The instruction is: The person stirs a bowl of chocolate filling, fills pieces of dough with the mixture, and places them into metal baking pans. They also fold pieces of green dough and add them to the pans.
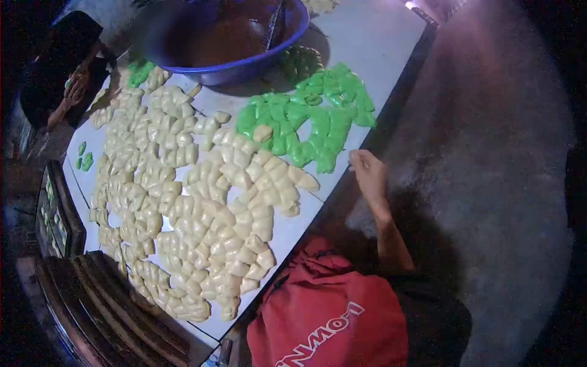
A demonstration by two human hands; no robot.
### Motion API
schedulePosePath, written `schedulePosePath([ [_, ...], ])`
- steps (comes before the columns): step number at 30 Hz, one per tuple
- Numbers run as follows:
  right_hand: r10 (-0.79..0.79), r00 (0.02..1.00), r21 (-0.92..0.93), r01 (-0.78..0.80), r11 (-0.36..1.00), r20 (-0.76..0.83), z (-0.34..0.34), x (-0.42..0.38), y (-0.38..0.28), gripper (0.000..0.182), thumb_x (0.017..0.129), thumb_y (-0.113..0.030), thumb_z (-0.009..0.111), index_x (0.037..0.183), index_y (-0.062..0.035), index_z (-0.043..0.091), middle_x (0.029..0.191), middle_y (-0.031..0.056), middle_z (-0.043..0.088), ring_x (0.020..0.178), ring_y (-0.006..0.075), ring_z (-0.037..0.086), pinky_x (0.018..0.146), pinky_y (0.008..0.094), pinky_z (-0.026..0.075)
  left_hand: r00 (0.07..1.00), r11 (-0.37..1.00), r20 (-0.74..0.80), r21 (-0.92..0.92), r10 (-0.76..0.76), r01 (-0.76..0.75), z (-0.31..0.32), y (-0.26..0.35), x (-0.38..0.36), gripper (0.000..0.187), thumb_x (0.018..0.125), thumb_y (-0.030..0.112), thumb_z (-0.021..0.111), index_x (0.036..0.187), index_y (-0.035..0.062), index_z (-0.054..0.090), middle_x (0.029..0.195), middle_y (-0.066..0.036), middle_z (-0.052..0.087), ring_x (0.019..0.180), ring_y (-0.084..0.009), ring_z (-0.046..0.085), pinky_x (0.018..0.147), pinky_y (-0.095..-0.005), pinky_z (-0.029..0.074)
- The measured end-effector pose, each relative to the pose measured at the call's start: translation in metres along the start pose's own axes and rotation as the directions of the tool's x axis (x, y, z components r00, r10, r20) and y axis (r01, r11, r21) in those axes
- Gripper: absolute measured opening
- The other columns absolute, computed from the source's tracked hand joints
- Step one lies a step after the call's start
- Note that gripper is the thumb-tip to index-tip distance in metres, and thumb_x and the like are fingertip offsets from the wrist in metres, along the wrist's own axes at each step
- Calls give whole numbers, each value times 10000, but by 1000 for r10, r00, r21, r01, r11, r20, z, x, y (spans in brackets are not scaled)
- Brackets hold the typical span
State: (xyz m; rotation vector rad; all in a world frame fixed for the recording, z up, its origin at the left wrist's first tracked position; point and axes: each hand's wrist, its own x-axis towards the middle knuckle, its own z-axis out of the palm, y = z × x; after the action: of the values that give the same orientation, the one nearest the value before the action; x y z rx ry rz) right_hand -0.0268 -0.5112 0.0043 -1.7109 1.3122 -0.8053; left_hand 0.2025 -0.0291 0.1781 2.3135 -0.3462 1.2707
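Observation:
My right hand (369,175) is at the table's right edge, just beside the green dough pieces (330,131). Its fingers are curled and pinched together; whatever they may hold is too small or hidden to make out. My left hand does not show. Many glossy cream-coloured dough pieces (202,226) lie in joined clusters over the white tiled table (391,37). One cream piece (263,133) rests on the green dough.
A large blue basin (226,70) with brown contents and a tool in it stands at the far end. Another person's hand (74,92) is at the far left. Dark trays (116,306) are stacked lower left; another tray (76,226) bears small pieces.

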Motion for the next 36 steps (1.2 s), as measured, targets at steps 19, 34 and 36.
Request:
schedulePosePath([
  [19,125,954,100,-157,982,272,-5,38,16,156,818,-123,620,934,-22,646,793,80,662,759,152,613,688,303,485,291,535,537,-840,792,94,246,314,-155,365,763,123,703,1122,135,639,1129,-73,631,992,-253,609,852,-375,443],
  [34,89,936,-32,-84,996,339,-9,42,12,245,841,-102,635,1068,-11,614,936,165,670,895,251,655,765,353,508,298,478,484,-873,822,101,273,347,-190,413,660,136,739,1066,166,671,1106,-44,615,1044,-239,579,887,-415,377],
  [36,-14,942,-24,23,999,337,-4,43,16,239,819,-130,672,1026,-18,638,957,163,667,894,272,656,773,367,506,332,472,475,-877,815,95,269,348,-189,432,662,158,748,1085,165,664,1114,-44,615,1066,-246,566,899,-424,366],
])
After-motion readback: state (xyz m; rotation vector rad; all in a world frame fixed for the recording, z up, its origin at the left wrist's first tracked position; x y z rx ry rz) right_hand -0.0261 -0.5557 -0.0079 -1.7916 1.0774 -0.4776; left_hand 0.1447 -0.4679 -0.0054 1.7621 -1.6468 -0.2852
